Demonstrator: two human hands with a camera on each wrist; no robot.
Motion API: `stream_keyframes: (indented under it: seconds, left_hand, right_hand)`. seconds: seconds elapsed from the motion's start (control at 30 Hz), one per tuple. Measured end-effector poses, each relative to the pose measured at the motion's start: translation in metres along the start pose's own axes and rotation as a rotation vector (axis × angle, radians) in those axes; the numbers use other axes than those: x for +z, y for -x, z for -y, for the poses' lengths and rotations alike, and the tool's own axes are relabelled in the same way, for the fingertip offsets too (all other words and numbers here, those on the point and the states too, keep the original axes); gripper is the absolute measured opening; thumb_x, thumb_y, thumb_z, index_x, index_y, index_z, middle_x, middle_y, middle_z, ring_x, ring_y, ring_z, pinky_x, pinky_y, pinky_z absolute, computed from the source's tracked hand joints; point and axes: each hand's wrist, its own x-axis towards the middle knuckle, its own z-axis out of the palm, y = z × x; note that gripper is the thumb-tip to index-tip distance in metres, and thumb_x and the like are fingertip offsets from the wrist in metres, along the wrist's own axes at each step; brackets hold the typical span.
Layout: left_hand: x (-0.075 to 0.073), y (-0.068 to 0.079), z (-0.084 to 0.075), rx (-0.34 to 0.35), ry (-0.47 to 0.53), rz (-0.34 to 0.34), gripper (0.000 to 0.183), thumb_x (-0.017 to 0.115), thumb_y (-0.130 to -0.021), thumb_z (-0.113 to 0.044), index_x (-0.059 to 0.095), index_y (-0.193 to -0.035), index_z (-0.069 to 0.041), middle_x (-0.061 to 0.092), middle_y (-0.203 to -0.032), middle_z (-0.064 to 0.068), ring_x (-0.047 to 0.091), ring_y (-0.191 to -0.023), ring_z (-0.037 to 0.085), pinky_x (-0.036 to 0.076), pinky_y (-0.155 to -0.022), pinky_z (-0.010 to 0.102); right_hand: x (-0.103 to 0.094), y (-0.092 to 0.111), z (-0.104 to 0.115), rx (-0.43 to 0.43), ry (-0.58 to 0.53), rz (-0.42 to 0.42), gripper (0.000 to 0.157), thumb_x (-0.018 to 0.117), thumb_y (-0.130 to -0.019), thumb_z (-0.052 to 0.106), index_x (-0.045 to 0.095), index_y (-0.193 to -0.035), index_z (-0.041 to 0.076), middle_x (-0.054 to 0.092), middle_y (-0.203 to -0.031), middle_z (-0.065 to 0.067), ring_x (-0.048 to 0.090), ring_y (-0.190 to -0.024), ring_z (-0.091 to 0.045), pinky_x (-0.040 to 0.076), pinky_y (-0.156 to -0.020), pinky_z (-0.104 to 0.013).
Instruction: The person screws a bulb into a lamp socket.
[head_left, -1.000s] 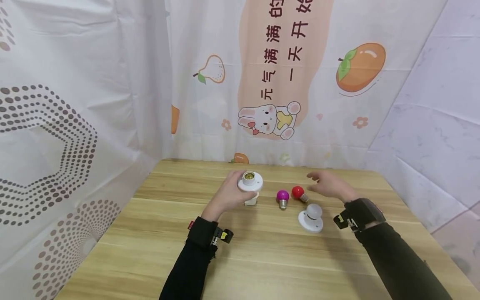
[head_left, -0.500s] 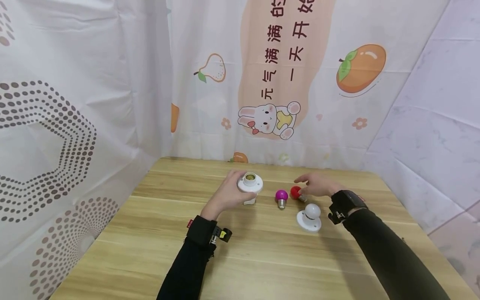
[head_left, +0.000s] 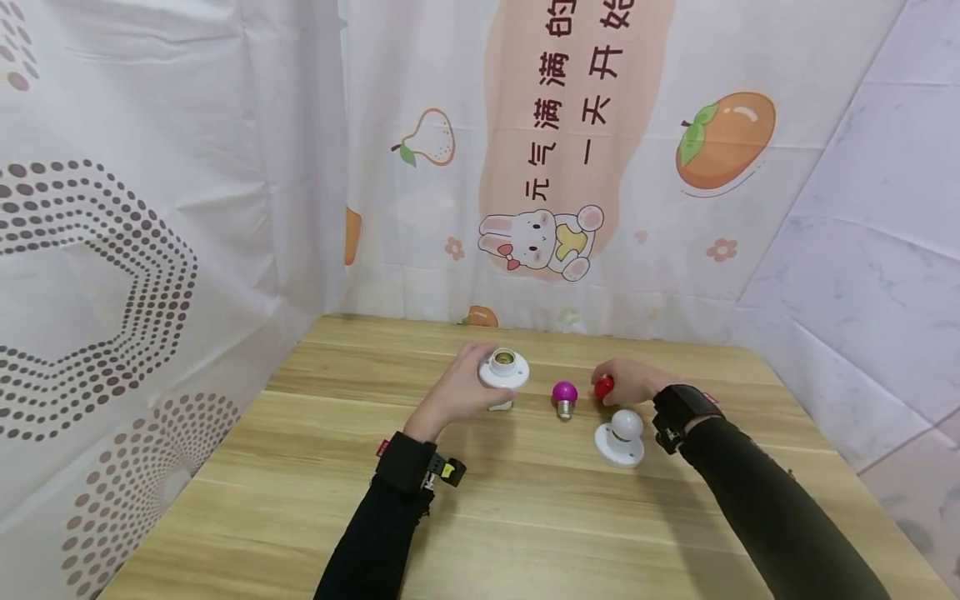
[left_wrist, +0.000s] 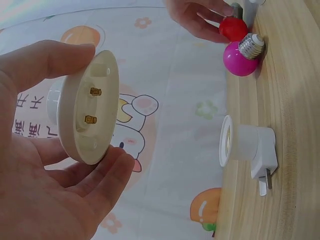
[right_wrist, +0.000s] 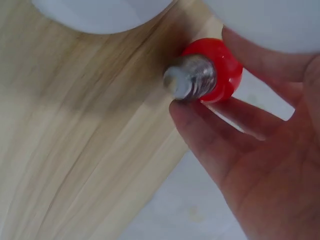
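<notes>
My left hand (head_left: 459,390) grips a round white lamp holder (head_left: 513,379) by its rim, its socket mouth up. In the left wrist view, two brass contacts show on the underside of the lamp holder (left_wrist: 100,107). My right hand (head_left: 636,380) holds a small red light bulb (head_left: 603,387) between thumb and fingers. From the right wrist, the bulb's metal screw base (right_wrist: 192,77) points away from the palm. Just in front of that hand, a white bulb (head_left: 627,423) sits upright in another round lamp holder (head_left: 617,450).
A purple bulb (head_left: 565,392) lies between the two hands on the wooden table (head_left: 525,517). Below the left hand stands a white plug-in socket (left_wrist: 245,142) with metal prongs, mostly hidden in the head view. A printed curtain (head_left: 420,275) hangs behind the table.
My right hand has moved left and down to the red bulb and taken hold of it. The left hand keeps its grip on the lamp holder, nearly still.
</notes>
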Motion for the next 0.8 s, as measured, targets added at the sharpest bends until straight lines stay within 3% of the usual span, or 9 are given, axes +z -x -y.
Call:
stream_keyframes:
  seconds: [0.2,0.53,0.8]
  left_hand:
    - [0.0001,0.0005,-0.0008,0.007,0.000,0.005,0.081,0.084,-0.082,-0.023,0.045,-0.149,-0.002,0.046,-0.138,0.013,0.054,-0.121,0.028,0.044,-0.105,0.047]
    - [0.0006,0.0012,-0.0015,0.022,0.009,0.006,0.080,0.083,-0.082,-0.023,0.046,-0.149,-0.002,0.047,-0.138,0.014,0.054,-0.120,0.029,0.045,-0.105,0.048]
    - [0.0005,0.0015,-0.0046,0.038,0.004,0.008,0.079,0.083,-0.082,-0.023,0.047,-0.148,0.001,0.049,-0.136,0.015,0.054,-0.120,0.029,0.045,-0.105,0.047]
  right_hand:
    - [-0.0015,-0.0003,-0.0058,0.009,0.048,-0.049,0.024,0.079,-0.084,0.009,0.063,-0.100,0.000,0.060,-0.087,-0.008,0.056,-0.078,-0.023,0.048,-0.068,-0.033]
    - [-0.0014,0.0034,-0.0070,0.043,0.079,0.057,0.031,0.075,-0.081,0.008,0.070,-0.109,-0.004,0.069,-0.097,-0.010,0.061,-0.086,-0.023,0.053,-0.074,-0.036]
    - [-0.0048,0.0071,-0.0097,0.023,0.089,0.005,0.026,0.071,-0.086,0.011,0.070,-0.106,-0.006,0.069,-0.096,-0.013,0.061,-0.083,-0.024,0.053,-0.073,-0.036]
